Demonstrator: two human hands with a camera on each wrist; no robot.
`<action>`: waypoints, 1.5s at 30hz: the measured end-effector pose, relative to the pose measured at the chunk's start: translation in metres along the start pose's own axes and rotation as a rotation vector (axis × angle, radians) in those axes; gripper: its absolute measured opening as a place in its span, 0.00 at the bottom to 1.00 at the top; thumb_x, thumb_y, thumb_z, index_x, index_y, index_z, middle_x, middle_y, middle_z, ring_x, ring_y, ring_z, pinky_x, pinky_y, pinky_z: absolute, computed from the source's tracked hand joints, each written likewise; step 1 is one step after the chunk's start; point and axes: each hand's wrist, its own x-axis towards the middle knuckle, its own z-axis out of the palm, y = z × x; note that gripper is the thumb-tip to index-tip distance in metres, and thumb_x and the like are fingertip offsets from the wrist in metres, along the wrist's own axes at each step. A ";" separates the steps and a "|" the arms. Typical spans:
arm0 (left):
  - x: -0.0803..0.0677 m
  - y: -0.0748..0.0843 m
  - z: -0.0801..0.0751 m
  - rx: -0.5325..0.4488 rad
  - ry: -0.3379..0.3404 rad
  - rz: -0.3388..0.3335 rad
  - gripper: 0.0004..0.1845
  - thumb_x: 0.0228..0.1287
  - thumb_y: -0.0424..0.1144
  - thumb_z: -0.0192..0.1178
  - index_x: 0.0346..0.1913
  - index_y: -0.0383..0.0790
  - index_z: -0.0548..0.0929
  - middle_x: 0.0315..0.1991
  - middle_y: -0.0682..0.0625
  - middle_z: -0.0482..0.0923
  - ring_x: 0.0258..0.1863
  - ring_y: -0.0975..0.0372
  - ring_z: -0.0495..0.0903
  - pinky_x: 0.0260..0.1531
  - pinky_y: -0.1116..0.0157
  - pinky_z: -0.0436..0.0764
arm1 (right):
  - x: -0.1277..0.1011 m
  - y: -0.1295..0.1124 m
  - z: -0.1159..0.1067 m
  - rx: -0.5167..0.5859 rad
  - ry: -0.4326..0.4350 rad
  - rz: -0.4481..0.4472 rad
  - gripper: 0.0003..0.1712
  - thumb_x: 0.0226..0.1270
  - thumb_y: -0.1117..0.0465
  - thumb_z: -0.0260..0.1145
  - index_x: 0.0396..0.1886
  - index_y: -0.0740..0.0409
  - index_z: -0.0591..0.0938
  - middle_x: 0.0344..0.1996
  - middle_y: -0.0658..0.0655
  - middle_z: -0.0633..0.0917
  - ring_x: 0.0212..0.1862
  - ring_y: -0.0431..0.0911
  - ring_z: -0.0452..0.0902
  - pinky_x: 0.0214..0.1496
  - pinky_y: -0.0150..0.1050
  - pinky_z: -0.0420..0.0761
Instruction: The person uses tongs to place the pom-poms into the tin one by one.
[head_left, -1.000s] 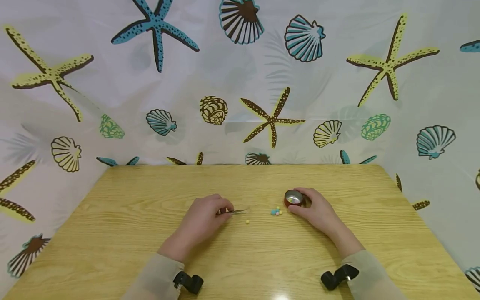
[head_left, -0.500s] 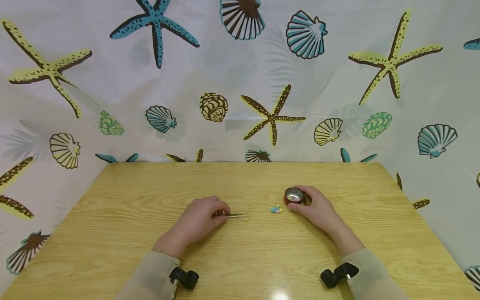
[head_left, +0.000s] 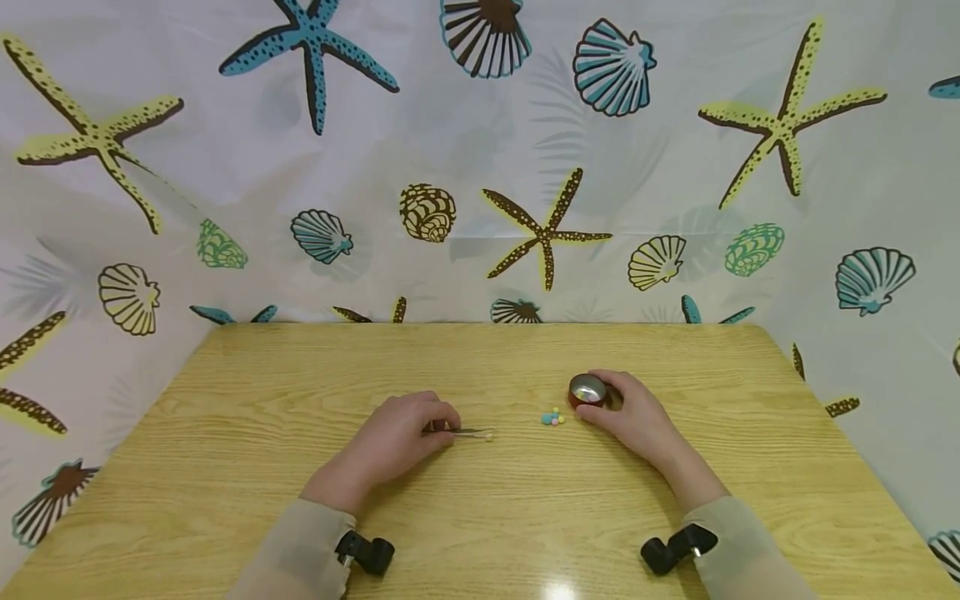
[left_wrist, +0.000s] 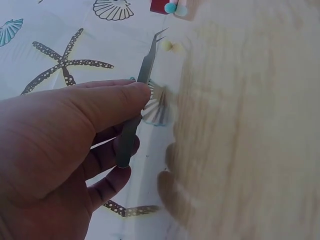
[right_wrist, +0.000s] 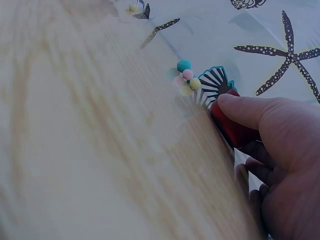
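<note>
Our fingers [left_wrist: 107, 102] of the left hand [head_left: 397, 442] are curled round a pair of tweezers [head_left: 468, 431], thumb on top and the other fingers tucked beneath the metal shaft, while the fingers of our right hand [head_left: 637, 421] are curled against the side of a small red cup [head_left: 587, 392], the thumb pressed to its near wall.

We take the wooden table [head_left: 225, 467] as our landmark. Both our forearms, in pale sleeves [head_left: 300, 554], come in from the table's near edge and angle inward toward its middle. The left hand rests knuckles up a little left of the table's centre; the right hand rests right of centre, with the palm turned inward toward the cup.

The cup stands upright on the table right of centre, its silvery inside facing up. The tweezers lie nearly level just above the table top, tips pointing right toward the cup. A small cluster of coloured beads [head_left: 552, 417] sits on the table just left of the cup. A single yellow bead [head_left: 489, 436] lies at the tweezer tips; we cannot tell whether the tips are clamped on it.
</note>
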 end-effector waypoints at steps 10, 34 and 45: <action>-0.002 0.001 -0.001 0.008 -0.019 -0.007 0.05 0.74 0.36 0.75 0.47 0.49 0.92 0.35 0.62 0.79 0.32 0.69 0.76 0.37 0.61 0.79 | -0.001 0.000 0.000 0.002 0.002 -0.003 0.37 0.77 0.51 0.77 0.79 0.58 0.77 0.74 0.66 0.77 0.79 0.64 0.68 0.80 0.65 0.65; -0.002 -0.006 -0.001 0.013 0.015 0.012 0.06 0.75 0.37 0.74 0.49 0.51 0.92 0.36 0.62 0.80 0.34 0.68 0.78 0.39 0.59 0.80 | 0.000 0.001 0.000 -0.003 0.002 -0.002 0.38 0.77 0.51 0.77 0.79 0.59 0.76 0.74 0.66 0.77 0.78 0.64 0.69 0.81 0.65 0.64; 0.015 0.015 -0.004 0.045 0.122 0.018 0.06 0.73 0.34 0.75 0.48 0.49 0.92 0.37 0.59 0.81 0.34 0.65 0.79 0.40 0.59 0.82 | 0.002 0.002 -0.001 -0.009 0.004 -0.020 0.39 0.77 0.50 0.77 0.80 0.60 0.76 0.72 0.66 0.79 0.77 0.64 0.70 0.79 0.65 0.66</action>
